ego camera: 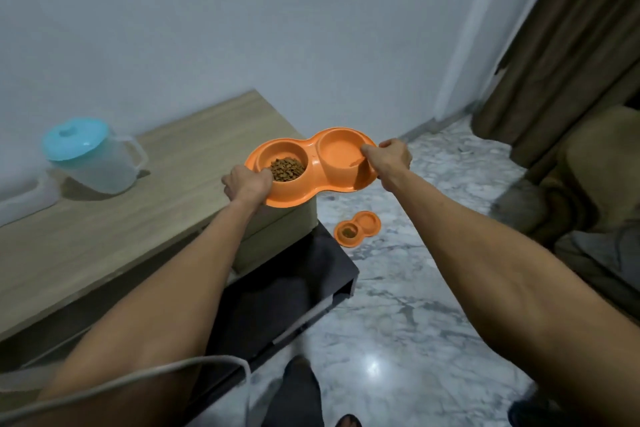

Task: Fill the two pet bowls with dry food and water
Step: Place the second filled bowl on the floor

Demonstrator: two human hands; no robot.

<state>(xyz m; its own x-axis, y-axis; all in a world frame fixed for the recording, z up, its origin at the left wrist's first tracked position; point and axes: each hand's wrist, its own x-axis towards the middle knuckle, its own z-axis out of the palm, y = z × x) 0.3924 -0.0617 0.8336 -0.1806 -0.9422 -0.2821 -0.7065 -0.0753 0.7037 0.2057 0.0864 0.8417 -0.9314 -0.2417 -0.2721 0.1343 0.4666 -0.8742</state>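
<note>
I hold an orange double pet bowl (313,166) in the air over the right end of a wooden table (104,236). Its left cup holds brown dry food (286,170); its right cup (341,152) looks wet or holds clear water. My left hand (246,183) grips the left rim beside the food. My right hand (389,157) grips the right rim, thumb inside the cup. A second, smaller-looking orange double bowl (357,228) lies on the marble floor beyond the table, with dry food in its left cup.
A clear plastic jug with a blue lid (93,156) stands on the table at the left. A dark lower shelf (304,288) juts out below the table end. Brown curtains (568,45) and a cushion fill the right. A grey cable (138,381) crosses my left arm.
</note>
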